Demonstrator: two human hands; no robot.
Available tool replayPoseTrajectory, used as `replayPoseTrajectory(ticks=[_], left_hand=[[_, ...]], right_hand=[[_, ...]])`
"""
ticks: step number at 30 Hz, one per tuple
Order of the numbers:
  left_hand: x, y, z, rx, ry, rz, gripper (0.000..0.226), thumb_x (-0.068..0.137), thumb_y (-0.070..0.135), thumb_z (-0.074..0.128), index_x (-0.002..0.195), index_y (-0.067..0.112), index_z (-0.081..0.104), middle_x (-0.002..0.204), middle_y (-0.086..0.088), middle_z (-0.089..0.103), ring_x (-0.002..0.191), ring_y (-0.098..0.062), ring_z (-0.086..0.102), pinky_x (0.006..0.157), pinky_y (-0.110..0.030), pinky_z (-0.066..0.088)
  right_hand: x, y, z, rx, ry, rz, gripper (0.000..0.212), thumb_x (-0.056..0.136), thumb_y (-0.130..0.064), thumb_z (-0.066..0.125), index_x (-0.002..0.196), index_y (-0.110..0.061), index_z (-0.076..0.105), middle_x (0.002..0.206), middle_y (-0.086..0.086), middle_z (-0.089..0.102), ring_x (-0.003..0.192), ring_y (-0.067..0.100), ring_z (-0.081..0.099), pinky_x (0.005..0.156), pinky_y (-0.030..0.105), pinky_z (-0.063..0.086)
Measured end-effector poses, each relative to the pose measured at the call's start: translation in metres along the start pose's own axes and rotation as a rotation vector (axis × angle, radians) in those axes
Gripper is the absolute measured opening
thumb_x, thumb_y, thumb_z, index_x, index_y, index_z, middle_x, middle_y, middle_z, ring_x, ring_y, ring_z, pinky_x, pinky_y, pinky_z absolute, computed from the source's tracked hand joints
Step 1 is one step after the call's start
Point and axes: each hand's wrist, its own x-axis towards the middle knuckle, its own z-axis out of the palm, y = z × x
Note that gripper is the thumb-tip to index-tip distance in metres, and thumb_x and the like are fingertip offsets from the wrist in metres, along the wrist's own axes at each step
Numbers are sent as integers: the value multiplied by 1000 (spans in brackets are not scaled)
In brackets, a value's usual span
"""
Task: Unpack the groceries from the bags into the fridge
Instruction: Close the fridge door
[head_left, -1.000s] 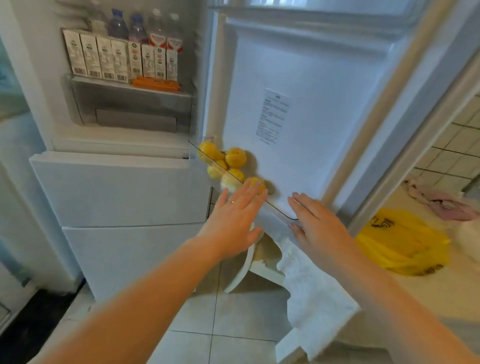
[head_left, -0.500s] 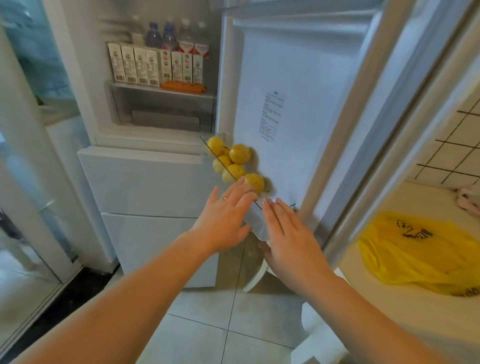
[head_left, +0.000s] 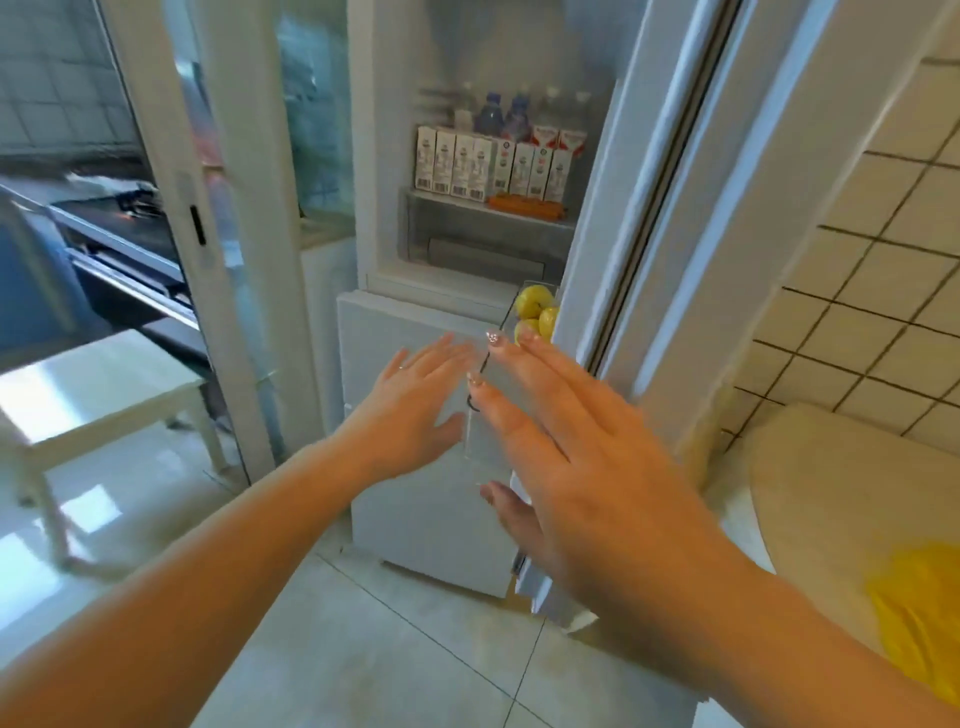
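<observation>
I am holding both hands flat, fingers straight and spread, gripping nothing: my left hand (head_left: 415, 400) is reaching toward the front of the clear plastic door bin (head_left: 480, 415) and my right hand (head_left: 566, 462) is lying over its near end, probably to steady or push the white fridge door (head_left: 618, 218) shut now that the fruit is stowed. The round yellow fruits (head_left: 535, 312) are sitting in that bin, just beyond my right fingertips (head_left: 493, 338), where the bin wall is keeping them from rolling out. Above the bin, inside the fridge, the white drink cartons (head_left: 498, 166) are standing in a row on the shelf with clear water bottles (head_left: 506, 117) behind them and orange sausage sticks (head_left: 524, 206) lying in front. Right of the door, the crumpled yellow plastic bag (head_left: 919, 613) is resting on the pale counter (head_left: 841, 493).

Compared with half a second ago, the door is swinging much further closed, so only two or three fruits are showing, and my right hand is lying closer to the camera.
</observation>
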Motion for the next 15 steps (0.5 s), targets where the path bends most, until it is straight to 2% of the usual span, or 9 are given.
replayPoseTrajectory(ticks=[3,5,8,10,15], left_hand=[[-9,-2,-33,-468,286,-209,52,90,30,59,138,31,39,141,9,45,131,-6,39,108,-42,36],[-14,3,-57,-626,439,-226,51,90,30,60,137,30,42,139,12,47,128,-1,42,108,-38,37],[-17,13,-87,-689,580,-171,55,87,36,55,139,27,41,141,10,45,129,3,40,108,-27,36],[-14,13,-99,-701,625,-132,57,85,38,52,140,26,39,142,9,44,130,3,39,109,-23,34],[6,-9,-111,-696,656,-109,57,86,38,52,140,31,35,136,19,44,128,2,41,106,-31,39]], right_hand=[[25,9,-18,-71,105,-195,48,89,-32,44,130,-9,54,144,17,41,139,30,26,114,47,21],[47,20,-27,-134,186,-322,43,90,-30,47,127,-11,56,143,18,41,139,31,23,114,53,17],[91,42,-35,-243,298,-433,41,90,-31,53,127,-14,55,144,18,40,140,33,23,111,62,13],[123,56,-35,-332,317,-467,45,88,-33,55,130,-16,54,146,18,37,141,34,21,110,64,12],[193,65,-17,-455,269,-593,49,87,-36,53,132,-18,51,150,17,31,143,34,16,111,63,10]])
